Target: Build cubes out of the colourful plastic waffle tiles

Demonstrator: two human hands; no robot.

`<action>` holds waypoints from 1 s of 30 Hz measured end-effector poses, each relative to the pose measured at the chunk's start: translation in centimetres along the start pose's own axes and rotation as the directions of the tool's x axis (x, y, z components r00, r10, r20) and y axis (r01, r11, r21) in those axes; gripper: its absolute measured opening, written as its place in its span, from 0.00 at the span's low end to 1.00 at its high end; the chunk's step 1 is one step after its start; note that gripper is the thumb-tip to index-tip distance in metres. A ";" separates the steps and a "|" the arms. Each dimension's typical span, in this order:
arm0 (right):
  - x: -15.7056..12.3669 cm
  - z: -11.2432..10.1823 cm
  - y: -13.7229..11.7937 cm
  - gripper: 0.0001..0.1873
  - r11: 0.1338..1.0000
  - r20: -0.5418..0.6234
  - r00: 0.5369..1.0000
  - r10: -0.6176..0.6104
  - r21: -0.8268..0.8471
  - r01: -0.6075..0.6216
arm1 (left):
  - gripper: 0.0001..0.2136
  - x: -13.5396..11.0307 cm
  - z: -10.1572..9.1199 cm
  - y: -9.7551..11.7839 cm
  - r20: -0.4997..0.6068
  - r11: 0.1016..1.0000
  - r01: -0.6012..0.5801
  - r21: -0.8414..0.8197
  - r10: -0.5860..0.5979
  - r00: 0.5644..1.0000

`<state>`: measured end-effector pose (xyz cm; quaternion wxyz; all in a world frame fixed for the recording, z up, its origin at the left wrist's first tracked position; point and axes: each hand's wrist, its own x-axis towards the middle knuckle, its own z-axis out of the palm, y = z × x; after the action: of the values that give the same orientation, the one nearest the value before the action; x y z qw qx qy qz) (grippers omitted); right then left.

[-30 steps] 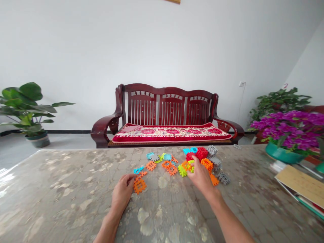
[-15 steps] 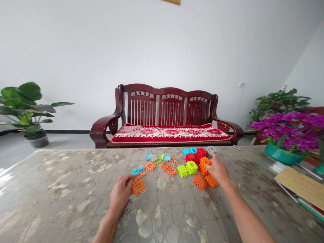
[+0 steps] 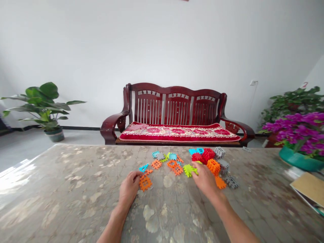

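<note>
My left hand [image 3: 130, 186] rests on the table with its fingers curled together, fingertips beside a narrow orange interlocking tile [image 3: 146, 173]; whether they grip anything is hidden. Just right of it lies an orange window-pattern tile [image 3: 145, 183], with a blue tile [image 3: 143, 167] behind. My right hand [image 3: 204, 179] reaches over the lime-green tiles [image 3: 187, 170], thumb and fingers closed around the right-hand ones and partly covering them. Close to that hand are an orange stack [image 3: 214, 166] and a flat orange tile [image 3: 220, 182].
Red tiles [image 3: 208, 154], grey tiles [image 3: 224, 166] and light-blue tiles [image 3: 172, 156] lie on the patterned table [image 3: 162, 209]. At the right stand a teal flower pot [image 3: 298, 159] and a cardboard-coloured book or folder [image 3: 310, 187]. A wooden bench [image 3: 177, 101] is beyond.
My right hand has moved left from the orange stack to the lime-green tiles, uncovering grey tiles. My left hand stays by the orange tiles. The whole view has shifted slightly left.
</note>
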<state>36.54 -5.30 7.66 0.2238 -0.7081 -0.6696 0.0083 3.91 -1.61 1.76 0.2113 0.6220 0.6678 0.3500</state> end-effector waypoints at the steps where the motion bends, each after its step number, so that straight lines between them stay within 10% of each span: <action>1: -0.5 1.0 -1.4 0.22 0.999 0.051 0.998 -0.041 0.038 0.039 | 0.13 0.0 0.0 0.1 -0.002 1.000 0.009 0.005 -0.009 1.000; 15: -3.1 8.8 -15.7 0.40 0.985 0.114 0.986 -0.122 0.135 0.106 | 0.13 -0.2 -0.2 0.7 0.000 0.999 0.032 -0.022 -0.032 0.999; 30: -2.1 8.6 -12.0 0.31 0.991 0.101 0.986 -0.130 0.028 0.128 | 0.13 -0.2 -0.2 0.9 0.022 0.999 0.040 -0.003 -0.040 0.999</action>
<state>22.31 -4.59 3.29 0.1965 -0.6594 -0.7247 0.0372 4.40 -1.83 2.59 0.2265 0.6119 0.6770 0.3403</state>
